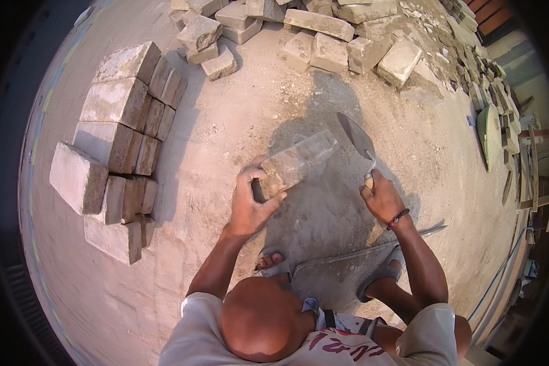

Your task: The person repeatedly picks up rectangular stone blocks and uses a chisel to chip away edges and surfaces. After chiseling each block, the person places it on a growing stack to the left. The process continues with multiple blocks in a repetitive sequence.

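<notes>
My left hand (252,198) grips a dusty grey concrete block (296,158) by its near end, holding it tilted above the ground. To the right of the block, my right hand (381,198) is closed round the short handle of a steel trowel (357,134), its blade pointing forward and up to the left. Below my hands a long metal bar (338,259) lies on the dusty ground between and beside my sandalled feet.
Stacked blocks (113,146) stand at the left. A loose heap of blocks (326,52) spreads across the back, with rubble toward the back right. A round pale-green basin (490,137) leans at the right edge, near wooden boards (534,171).
</notes>
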Action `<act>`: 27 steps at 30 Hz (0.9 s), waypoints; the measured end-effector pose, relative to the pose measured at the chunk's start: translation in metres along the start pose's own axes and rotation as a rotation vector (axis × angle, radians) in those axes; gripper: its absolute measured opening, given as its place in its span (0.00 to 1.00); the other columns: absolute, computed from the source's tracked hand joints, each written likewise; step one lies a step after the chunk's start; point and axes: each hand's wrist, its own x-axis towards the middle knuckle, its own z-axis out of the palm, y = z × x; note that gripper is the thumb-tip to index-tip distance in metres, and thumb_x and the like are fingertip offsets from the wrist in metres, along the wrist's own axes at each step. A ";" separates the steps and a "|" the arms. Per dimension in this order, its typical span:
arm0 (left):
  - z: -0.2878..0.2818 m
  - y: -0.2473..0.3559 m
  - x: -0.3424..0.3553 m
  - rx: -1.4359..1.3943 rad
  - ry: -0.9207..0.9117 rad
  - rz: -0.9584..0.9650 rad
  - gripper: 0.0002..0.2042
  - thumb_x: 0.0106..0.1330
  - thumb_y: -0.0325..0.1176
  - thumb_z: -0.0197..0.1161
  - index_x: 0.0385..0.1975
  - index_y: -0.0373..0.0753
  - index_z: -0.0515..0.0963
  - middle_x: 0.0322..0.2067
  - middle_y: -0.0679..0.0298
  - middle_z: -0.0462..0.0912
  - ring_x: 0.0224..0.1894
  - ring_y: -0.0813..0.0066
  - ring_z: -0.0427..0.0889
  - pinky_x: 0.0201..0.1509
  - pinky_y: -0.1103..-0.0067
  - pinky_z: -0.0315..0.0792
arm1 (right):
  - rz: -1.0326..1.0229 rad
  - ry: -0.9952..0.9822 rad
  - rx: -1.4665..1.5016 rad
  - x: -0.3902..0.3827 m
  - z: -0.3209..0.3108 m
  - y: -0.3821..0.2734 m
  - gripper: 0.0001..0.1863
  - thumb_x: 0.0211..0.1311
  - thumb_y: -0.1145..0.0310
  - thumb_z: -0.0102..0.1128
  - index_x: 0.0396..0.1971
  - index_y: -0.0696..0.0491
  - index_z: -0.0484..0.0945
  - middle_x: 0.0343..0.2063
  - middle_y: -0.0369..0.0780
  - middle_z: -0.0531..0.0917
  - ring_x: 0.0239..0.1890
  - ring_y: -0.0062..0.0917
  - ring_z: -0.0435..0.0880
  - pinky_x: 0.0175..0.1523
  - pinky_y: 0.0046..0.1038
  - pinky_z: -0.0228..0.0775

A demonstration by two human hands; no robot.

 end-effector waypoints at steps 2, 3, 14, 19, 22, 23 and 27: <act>-0.004 -0.002 -0.007 -0.043 0.031 -0.027 0.31 0.49 0.24 0.77 0.48 0.41 0.62 0.60 0.44 0.70 0.65 0.48 0.70 0.65 0.64 0.66 | -0.134 0.024 0.135 -0.029 -0.025 -0.058 0.16 0.61 0.66 0.58 0.42 0.62 0.68 0.26 0.59 0.80 0.35 0.56 0.81 0.39 0.49 0.72; -0.006 -0.004 -0.007 -0.019 0.036 -0.008 0.31 0.49 0.24 0.77 0.48 0.41 0.62 0.60 0.45 0.70 0.65 0.48 0.70 0.65 0.64 0.66 | -0.154 -0.035 0.199 -0.046 -0.037 -0.085 0.15 0.61 0.67 0.58 0.40 0.61 0.68 0.26 0.58 0.80 0.34 0.55 0.81 0.39 0.49 0.72; 0.007 0.007 -0.010 0.033 0.015 -0.009 0.32 0.51 0.22 0.76 0.49 0.41 0.59 0.60 0.45 0.68 0.65 0.53 0.69 0.67 0.64 0.64 | -0.120 -0.051 -0.038 -0.029 -0.038 -0.086 0.14 0.64 0.66 0.57 0.39 0.60 0.65 0.31 0.59 0.80 0.33 0.56 0.81 0.37 0.49 0.73; 0.011 0.010 -0.002 0.025 0.037 -0.011 0.32 0.51 0.23 0.76 0.48 0.41 0.58 0.60 0.43 0.69 0.65 0.51 0.70 0.66 0.64 0.65 | -0.265 -0.100 0.052 -0.072 -0.006 -0.097 0.17 0.63 0.68 0.59 0.44 0.63 0.67 0.23 0.58 0.79 0.31 0.60 0.79 0.35 0.49 0.71; 0.013 0.012 -0.006 0.059 0.034 -0.023 0.32 0.51 0.24 0.77 0.49 0.40 0.58 0.60 0.42 0.70 0.64 0.51 0.71 0.66 0.64 0.65 | -0.072 -0.128 -0.043 -0.046 -0.018 -0.065 0.15 0.64 0.67 0.57 0.42 0.62 0.67 0.26 0.59 0.80 0.31 0.58 0.80 0.35 0.50 0.72; 0.013 0.012 -0.004 0.071 0.036 -0.014 0.33 0.51 0.24 0.77 0.49 0.40 0.58 0.60 0.42 0.70 0.64 0.52 0.71 0.66 0.64 0.66 | 0.010 -0.140 -0.078 -0.035 -0.027 -0.061 0.14 0.64 0.67 0.56 0.41 0.61 0.66 0.28 0.59 0.80 0.31 0.57 0.81 0.35 0.50 0.72; 0.012 0.019 -0.005 0.099 0.039 -0.078 0.34 0.51 0.24 0.76 0.51 0.39 0.57 0.60 0.43 0.70 0.64 0.53 0.71 0.67 0.65 0.65 | -0.234 -0.081 0.132 -0.081 -0.036 -0.109 0.17 0.64 0.67 0.57 0.44 0.63 0.66 0.25 0.58 0.81 0.31 0.58 0.81 0.36 0.49 0.73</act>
